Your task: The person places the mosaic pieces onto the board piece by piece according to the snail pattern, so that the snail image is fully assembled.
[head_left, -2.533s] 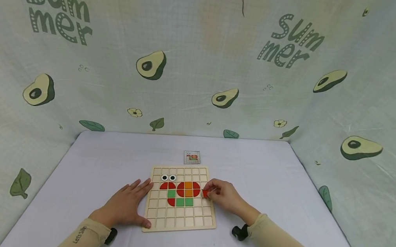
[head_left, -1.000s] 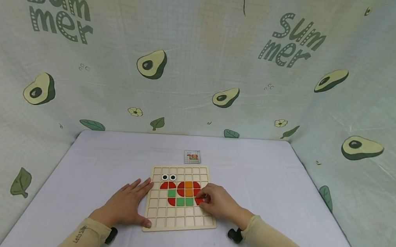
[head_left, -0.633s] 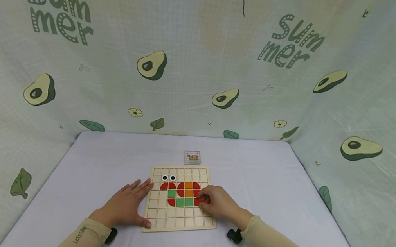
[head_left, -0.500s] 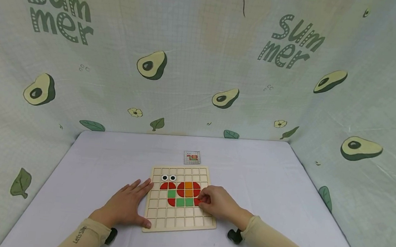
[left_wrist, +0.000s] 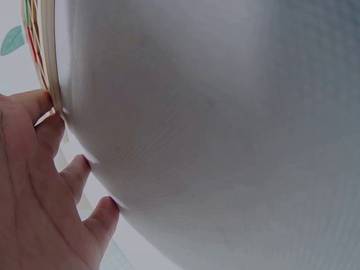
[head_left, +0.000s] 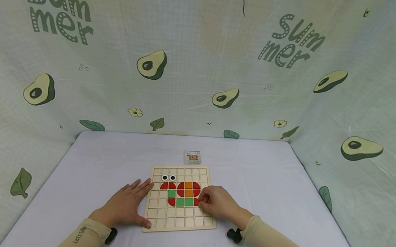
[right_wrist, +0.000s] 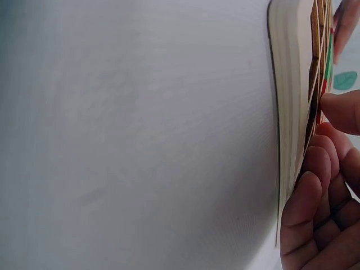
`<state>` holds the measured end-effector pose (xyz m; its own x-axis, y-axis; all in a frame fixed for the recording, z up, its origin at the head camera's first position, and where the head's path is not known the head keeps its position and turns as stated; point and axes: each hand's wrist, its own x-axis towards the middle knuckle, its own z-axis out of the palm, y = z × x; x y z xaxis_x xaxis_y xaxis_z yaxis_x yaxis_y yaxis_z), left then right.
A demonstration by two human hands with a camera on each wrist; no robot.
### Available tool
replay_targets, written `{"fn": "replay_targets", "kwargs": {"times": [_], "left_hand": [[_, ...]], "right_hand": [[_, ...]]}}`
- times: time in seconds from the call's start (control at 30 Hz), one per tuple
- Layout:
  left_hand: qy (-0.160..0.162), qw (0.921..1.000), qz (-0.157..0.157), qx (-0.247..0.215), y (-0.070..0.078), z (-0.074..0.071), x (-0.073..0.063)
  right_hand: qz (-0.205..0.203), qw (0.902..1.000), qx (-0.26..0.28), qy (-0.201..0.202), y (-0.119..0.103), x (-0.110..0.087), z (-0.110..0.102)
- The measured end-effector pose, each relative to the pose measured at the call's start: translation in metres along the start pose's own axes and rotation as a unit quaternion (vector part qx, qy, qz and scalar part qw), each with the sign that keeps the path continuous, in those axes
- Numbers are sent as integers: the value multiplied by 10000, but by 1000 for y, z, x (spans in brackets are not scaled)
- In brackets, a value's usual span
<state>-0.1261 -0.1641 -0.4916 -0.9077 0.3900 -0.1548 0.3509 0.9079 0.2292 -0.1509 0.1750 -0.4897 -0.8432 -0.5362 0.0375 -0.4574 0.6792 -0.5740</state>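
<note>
A wooden grid board [head_left: 179, 220] lies flat on the table. My left hand [head_left: 125, 205] spreads its straight fingers along the board's left edge, thumb at the lower left corner. At the board's right side my right hand [head_left: 220, 202] has curled fingers, with thumb and index fingertip on a red quarter-round tile [head_left: 196, 202], partly hidden by them. That tile sits in line with two green tiles [head_left: 180, 202]. In the right wrist view a bit of red [right_wrist: 321, 116] shows between thumb and index finger. Red, orange and green tiles and two eye tiles [head_left: 164, 178] lie in the grid.
Behind the board lies a small picture card [head_left: 192, 157] showing a coloured figure on a grid. White cloth covers the table [head_left: 118, 148]. A patterned curtain [head_left: 185, 110] stands round its back and sides.
My right hand has brought the red tile from the board's right edge down and left to the cell beside the green tiles. Its fingertips have since edged slightly right. The left hand stays put.
</note>
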Motion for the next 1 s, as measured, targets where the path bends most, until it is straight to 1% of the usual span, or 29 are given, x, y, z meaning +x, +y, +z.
{"fn": "replay_targets", "kwargs": {"times": [0.33, 0.7, 0.87, 1.0], "left_hand": [[19, 10000, 25, -43, 1, -3, -1], [33, 10000, 24, 26, 0, -3, -2], [33, 9999, -17, 96, -1, -3, -2], [49, 10000, 43, 51, 0, -6, -3]], "right_hand": [[-34, 10000, 33, 11, -1, 0, -1], [-32, 9999, 120, -15, -3, -1, -3], [-25, 9998, 209, -36, -1, -3, -8], [-43, 9997, 251, -48, 3, -4, -19]]}}
